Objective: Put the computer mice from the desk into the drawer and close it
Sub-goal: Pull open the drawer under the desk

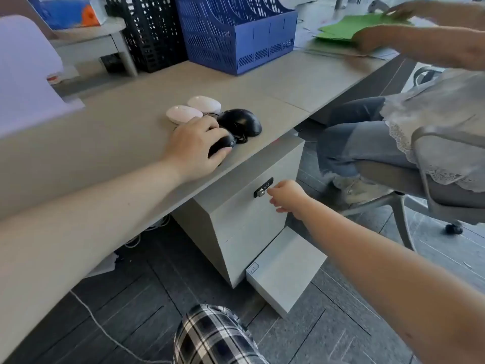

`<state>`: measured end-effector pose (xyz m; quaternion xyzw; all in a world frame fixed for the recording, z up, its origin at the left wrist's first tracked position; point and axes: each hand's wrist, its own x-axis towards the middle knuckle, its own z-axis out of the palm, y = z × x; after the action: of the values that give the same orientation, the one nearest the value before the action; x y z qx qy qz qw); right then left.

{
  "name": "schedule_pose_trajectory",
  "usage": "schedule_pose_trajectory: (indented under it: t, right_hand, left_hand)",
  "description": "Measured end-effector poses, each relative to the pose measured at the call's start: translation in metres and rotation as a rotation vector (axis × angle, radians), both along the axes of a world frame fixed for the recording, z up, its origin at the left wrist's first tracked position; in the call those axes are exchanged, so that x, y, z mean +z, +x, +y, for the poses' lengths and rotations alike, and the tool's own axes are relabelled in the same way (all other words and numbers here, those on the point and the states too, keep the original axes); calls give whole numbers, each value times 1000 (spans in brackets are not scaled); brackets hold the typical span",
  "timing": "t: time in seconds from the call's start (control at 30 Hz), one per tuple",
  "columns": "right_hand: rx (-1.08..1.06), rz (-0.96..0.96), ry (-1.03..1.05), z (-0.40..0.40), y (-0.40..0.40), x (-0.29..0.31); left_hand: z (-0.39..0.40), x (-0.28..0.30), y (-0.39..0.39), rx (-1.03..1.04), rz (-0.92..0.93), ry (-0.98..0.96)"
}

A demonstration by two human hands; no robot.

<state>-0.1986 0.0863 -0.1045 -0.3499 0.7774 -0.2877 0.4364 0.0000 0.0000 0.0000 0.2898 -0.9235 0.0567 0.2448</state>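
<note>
Several computer mice lie near the front edge of the grey desk (110,143): two white mice (182,114) (204,103) and a black mouse (241,122) with a coiled cord. My left hand (195,148) covers and grips another black mouse (223,144) at the desk's edge. Below the desk stands a grey drawer cabinet (236,219); its upper drawer looks closed. My right hand (286,197) is at the upper drawer's front, fingers pinched at the black lock (263,187). A lower drawer (286,269) sticks out, pulled open.
A blue file rack (236,32) and a black mesh rack (149,30) stand at the desk's back. Another person sits on a chair (446,179) at the right, hands on green paper (351,24). A white cable (105,329) runs over the floor. My plaid knee (212,337) is below.
</note>
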Motion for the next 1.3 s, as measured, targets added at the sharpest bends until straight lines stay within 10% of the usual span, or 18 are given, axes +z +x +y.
schedule_pose_trajectory:
  t: [0.57,1.3]
  right_hand:
    - [-401,-413,-10,-34,21,-35]
    - [-18,-244,323,113,-73,-15]
  left_hand:
    - [16,-30,13,-31,160,40]
    - [17,-33,17,-7,110,22]
